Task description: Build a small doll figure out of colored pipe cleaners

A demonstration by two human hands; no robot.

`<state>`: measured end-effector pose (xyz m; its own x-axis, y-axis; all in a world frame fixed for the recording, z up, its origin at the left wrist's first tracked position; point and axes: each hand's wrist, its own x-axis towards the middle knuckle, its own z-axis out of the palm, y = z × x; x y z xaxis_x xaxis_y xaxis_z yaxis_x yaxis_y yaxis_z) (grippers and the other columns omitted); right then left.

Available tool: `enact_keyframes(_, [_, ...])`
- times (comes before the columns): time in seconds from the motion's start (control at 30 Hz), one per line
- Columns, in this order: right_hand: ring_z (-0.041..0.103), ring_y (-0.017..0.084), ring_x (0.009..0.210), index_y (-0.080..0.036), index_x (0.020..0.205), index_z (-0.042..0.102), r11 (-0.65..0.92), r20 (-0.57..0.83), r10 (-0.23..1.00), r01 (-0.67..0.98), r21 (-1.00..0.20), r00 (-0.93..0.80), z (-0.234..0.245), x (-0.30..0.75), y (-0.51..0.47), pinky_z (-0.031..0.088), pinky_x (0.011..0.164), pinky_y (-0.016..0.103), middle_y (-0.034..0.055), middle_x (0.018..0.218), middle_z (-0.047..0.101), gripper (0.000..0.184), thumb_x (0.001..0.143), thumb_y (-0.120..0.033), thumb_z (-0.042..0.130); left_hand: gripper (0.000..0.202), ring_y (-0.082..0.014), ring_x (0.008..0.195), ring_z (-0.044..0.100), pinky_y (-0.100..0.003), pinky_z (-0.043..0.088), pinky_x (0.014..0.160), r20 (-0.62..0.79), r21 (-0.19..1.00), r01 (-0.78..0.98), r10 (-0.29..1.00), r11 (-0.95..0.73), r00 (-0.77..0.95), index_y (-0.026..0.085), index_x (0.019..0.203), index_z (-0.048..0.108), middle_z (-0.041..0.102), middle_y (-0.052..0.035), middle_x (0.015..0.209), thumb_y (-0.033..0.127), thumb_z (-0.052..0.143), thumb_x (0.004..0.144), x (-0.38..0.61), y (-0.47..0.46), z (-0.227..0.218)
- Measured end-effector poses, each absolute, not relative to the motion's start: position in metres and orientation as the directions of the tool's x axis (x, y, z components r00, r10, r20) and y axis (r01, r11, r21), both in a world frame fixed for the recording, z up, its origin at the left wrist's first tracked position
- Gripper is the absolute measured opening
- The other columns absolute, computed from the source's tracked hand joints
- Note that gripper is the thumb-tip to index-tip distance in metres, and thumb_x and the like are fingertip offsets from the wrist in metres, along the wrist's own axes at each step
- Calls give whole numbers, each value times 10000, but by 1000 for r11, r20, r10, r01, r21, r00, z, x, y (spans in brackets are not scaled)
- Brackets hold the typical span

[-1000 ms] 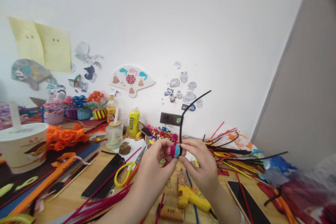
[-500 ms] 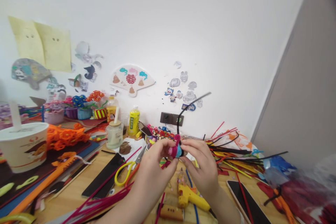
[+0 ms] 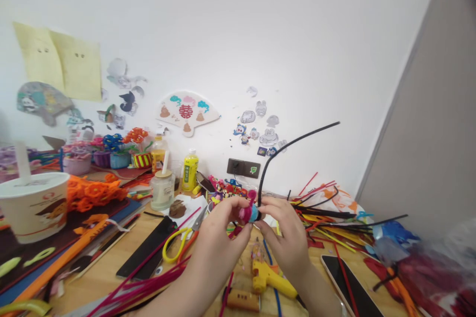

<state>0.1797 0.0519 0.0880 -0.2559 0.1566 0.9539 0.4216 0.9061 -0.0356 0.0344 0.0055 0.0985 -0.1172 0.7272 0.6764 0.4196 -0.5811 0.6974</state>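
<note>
The light wooden worktop [image 3: 97, 285] carries a yellow plastic hot glue gun [image 3: 268, 277] and a smartphone with black screen [image 3: 345, 290]. Also there lie scissors with yellow handles [image 3: 174, 250] and many loose magenta pipe cleaners [image 3: 137, 282].

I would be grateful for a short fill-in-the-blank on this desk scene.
The left hand and right hand pinch a small pink and blue pipe-cleaner figure. A long ____ pipe cleaner rises from it. The glue gun below the hands is ____. The phone lies to the ____ of the glue gun.

Missing words: black; yellow; right.
</note>
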Motion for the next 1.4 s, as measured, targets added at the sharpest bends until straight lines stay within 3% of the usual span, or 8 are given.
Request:
enact_keyframes(0.3, [616, 212, 902, -219, 914, 544, 928, 965, 198, 350, -127, -175, 89, 179, 47, 505, 756, 376, 75, 944, 656, 104, 820, -174, 551, 209, -159, 731, 611, -292, 507, 702, 639, 754, 314, 755, -577, -147, 192, 856, 547, 621, -25, 802, 104, 541, 667, 40, 0, 103])
enact_keyframes(0.5, [625, 213, 898, -216, 908, 562, 928, 973, 160, 360, -91, -166, 91, 177, 44, 506, 753, 380, 82, 945, 665, 118, 825, -139, 530, 214, -166, 745, 616, -297, 509, 712, 640, 755, 324, 749, -571, -173, 197, 858, 561, 641, -31, 820, 108, 552, 663, 41, -1, 103])
enact_keyframes(0.8, [607, 213, 975, -182, 1022, 550, 917, 960, 38, 391, 76, -276, 88, 181, 50, 510, 807, 391, 118, 1008, 654, 219, 823, -95, 524, 236, -178, 764, 620, -327, 510, 731, 676, 715, 382, 719, -585, -161, 199, 884, 566, 640, -39, 848, 97, 541, 674, 39, -1, 99])
enact_keyframes(1.1, [610, 224, 986, -199, 1105, 506, 904, 939, 12, 405, 137, -345, 91, 183, 50, 526, 790, 401, 121, 1034, 646, 291, 823, -131, 533, 237, -151, 735, 614, -276, 514, 697, 710, 682, 378, 690, -626, -141, 203, 874, 561, 625, -16, 808, 75, 535, 677, 38, 0, 101])
enact_keyframes(1.4, [615, 211, 918, -197, 1020, 549, 915, 956, 103, 404, 18, -275, 96, 181, 45, 527, 767, 375, 103, 959, 650, 192, 835, -150, 532, 269, -184, 835, 634, -327, 507, 778, 708, 648, 448, 704, -617, -54, 205, 967, 540, 642, -52, 912, 105, 511, 720, 32, 1, 101])
